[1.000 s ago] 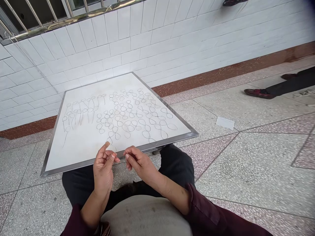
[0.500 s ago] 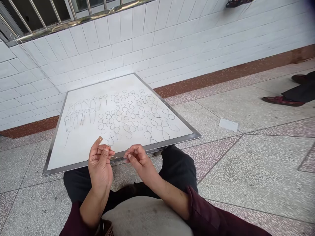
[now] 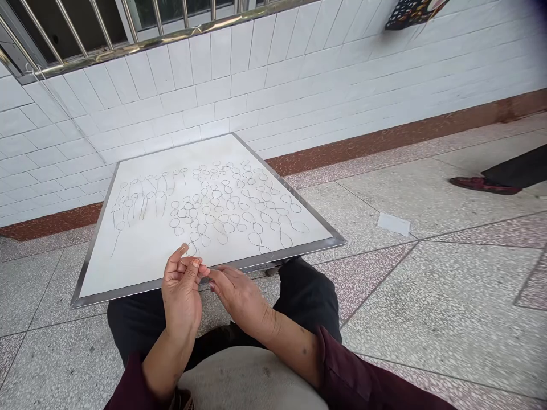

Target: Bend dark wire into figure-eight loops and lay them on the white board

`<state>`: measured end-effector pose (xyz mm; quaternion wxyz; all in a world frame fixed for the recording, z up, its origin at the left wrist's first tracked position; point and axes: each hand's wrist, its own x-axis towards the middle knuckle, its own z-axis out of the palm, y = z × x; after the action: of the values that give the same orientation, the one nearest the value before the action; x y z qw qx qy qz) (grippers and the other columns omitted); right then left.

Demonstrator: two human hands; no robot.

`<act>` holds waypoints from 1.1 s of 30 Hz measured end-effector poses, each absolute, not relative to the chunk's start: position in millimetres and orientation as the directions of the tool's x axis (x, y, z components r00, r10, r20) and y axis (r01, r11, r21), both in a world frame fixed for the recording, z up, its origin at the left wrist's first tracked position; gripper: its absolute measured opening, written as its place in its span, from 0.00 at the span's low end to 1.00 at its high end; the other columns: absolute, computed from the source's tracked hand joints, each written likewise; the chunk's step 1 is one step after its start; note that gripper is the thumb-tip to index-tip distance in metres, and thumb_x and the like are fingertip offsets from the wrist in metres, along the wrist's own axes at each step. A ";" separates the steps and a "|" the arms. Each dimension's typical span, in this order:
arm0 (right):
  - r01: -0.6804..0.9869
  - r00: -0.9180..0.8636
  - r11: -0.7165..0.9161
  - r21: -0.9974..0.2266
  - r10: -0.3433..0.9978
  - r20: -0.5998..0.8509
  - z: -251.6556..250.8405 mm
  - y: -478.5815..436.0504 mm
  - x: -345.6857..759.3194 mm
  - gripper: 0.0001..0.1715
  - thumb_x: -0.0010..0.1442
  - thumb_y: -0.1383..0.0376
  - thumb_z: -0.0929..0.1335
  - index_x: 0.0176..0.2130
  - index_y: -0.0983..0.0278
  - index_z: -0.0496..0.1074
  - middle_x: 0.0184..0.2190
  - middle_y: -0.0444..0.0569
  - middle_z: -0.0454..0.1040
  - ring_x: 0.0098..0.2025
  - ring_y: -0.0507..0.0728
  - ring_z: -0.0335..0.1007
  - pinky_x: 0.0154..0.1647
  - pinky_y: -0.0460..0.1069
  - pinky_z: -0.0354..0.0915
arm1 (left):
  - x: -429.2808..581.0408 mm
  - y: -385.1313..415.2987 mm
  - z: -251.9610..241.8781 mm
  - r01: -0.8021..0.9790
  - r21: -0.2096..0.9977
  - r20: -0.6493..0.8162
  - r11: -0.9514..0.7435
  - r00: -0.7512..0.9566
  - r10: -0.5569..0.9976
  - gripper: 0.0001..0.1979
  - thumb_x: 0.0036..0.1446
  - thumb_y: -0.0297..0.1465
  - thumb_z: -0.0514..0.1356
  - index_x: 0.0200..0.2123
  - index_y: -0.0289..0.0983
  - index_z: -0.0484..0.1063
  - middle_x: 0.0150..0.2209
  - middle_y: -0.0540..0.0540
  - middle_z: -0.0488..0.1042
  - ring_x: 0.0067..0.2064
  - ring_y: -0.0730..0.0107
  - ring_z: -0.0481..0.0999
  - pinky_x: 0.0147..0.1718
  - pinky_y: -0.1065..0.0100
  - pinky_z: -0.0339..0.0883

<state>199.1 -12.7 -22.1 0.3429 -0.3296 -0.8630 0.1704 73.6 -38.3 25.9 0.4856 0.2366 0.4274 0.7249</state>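
My left hand (image 3: 183,290) pinches a thin wire between thumb and forefinger, just above the near edge of a white board (image 3: 141,267) with a metal rim. My right hand (image 3: 239,296) is closed against the left fingertips, palm turned down, its fingers at the same wire; most of the wire is hidden by the fingers. On the board lie many thin wire pieces. Those on the right and in the middle are bent into figure-eight loops (image 3: 255,234); toward the left, several have one loop and a straight tail (image 3: 116,238).
The board spans my knees, its far edge by a white tiled wall (image 3: 256,74). Window bars (image 3: 100,25) are at upper left. A white paper-like piece (image 3: 394,224) lies on the speckled floor. Another person's shoe (image 3: 485,185) stands at right; a patterned dark item (image 3: 412,12) hangs above.
My right hand has moved left to meet my left hand and turned palm down. The wire stretch that showed between them is now hidden. The view has shifted slightly.
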 end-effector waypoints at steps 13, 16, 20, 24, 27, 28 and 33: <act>0.291 -0.611 0.528 -0.798 0.744 0.270 -36.8 -24.8 197.4 0.24 0.65 0.70 0.60 0.58 0.57 0.65 0.42 0.49 0.79 0.34 0.55 0.78 0.37 0.50 0.74 | 62.0 -39.9 25.8 -0.446 0.889 -0.086 -0.105 -0.389 0.917 0.19 0.49 0.30 0.70 0.46 0.39 0.75 0.29 0.53 0.72 0.28 0.77 0.73 0.31 0.72 0.68; 0.240 -0.597 0.490 -0.838 0.755 0.270 -35.0 -25.9 198.5 0.21 0.68 0.67 0.59 0.58 0.56 0.66 0.39 0.47 0.80 0.32 0.54 0.78 0.39 0.52 0.74 | 62.4 -41.3 27.8 -0.430 0.897 -0.081 -0.100 -0.384 0.920 0.19 0.49 0.30 0.70 0.46 0.40 0.74 0.29 0.54 0.72 0.28 0.77 0.73 0.31 0.72 0.68; 0.154 -0.560 0.429 -0.890 0.780 0.279 -37.4 -29.8 195.1 0.19 0.70 0.63 0.57 0.57 0.55 0.66 0.44 0.48 0.79 0.37 0.55 0.80 0.44 0.53 0.74 | 63.6 -42.3 29.1 -0.409 0.905 -0.068 -0.115 -0.406 0.911 0.20 0.49 0.31 0.70 0.46 0.39 0.74 0.29 0.53 0.71 0.29 0.77 0.73 0.31 0.72 0.68; 0.111 -0.568 0.381 -0.918 0.782 0.256 -43.9 -35.9 189.3 0.19 0.71 0.61 0.57 0.56 0.57 0.66 0.48 0.50 0.77 0.38 0.54 0.79 0.45 0.53 0.74 | 64.3 -41.7 27.8 -0.392 0.910 -0.054 -0.137 -0.438 0.897 0.20 0.49 0.31 0.70 0.47 0.40 0.74 0.30 0.54 0.72 0.29 0.77 0.74 0.33 0.72 0.69; 0.130 -0.643 0.356 -0.926 0.741 0.195 -46.9 -36.2 191.7 0.19 0.70 0.60 0.58 0.56 0.59 0.66 0.44 0.51 0.79 0.37 0.55 0.79 0.43 0.53 0.74 | 61.8 -41.4 29.3 -0.371 0.917 -0.039 -0.145 -0.446 0.894 0.20 0.50 0.31 0.69 0.47 0.40 0.74 0.30 0.54 0.72 0.29 0.78 0.74 0.32 0.72 0.69; 0.144 -0.661 0.375 -0.916 0.725 0.193 -46.2 -34.5 194.6 0.19 0.69 0.58 0.60 0.56 0.60 0.66 0.44 0.52 0.79 0.40 0.57 0.78 0.44 0.54 0.73 | 60.2 -41.7 30.7 -0.359 0.920 -0.024 -0.154 -0.447 0.894 0.20 0.50 0.31 0.69 0.48 0.40 0.73 0.30 0.53 0.73 0.29 0.77 0.74 0.32 0.72 0.69; 0.061 -0.494 0.319 -0.946 0.833 0.249 -25.8 -17.0 213.7 0.22 0.63 0.51 0.67 0.52 0.59 0.71 0.44 0.53 0.76 0.46 0.59 0.72 0.48 0.57 0.69 | 51.8 -46.6 37.8 -0.264 0.963 -0.027 -0.056 -0.299 0.954 0.28 0.51 0.32 0.69 0.55 0.41 0.68 0.30 0.52 0.74 0.27 0.76 0.73 0.28 0.72 0.68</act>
<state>213.7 -17.0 -25.8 0.3926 -0.3144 -0.7110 0.4914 51.8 -46.6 37.8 0.4779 0.3492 0.4936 0.6372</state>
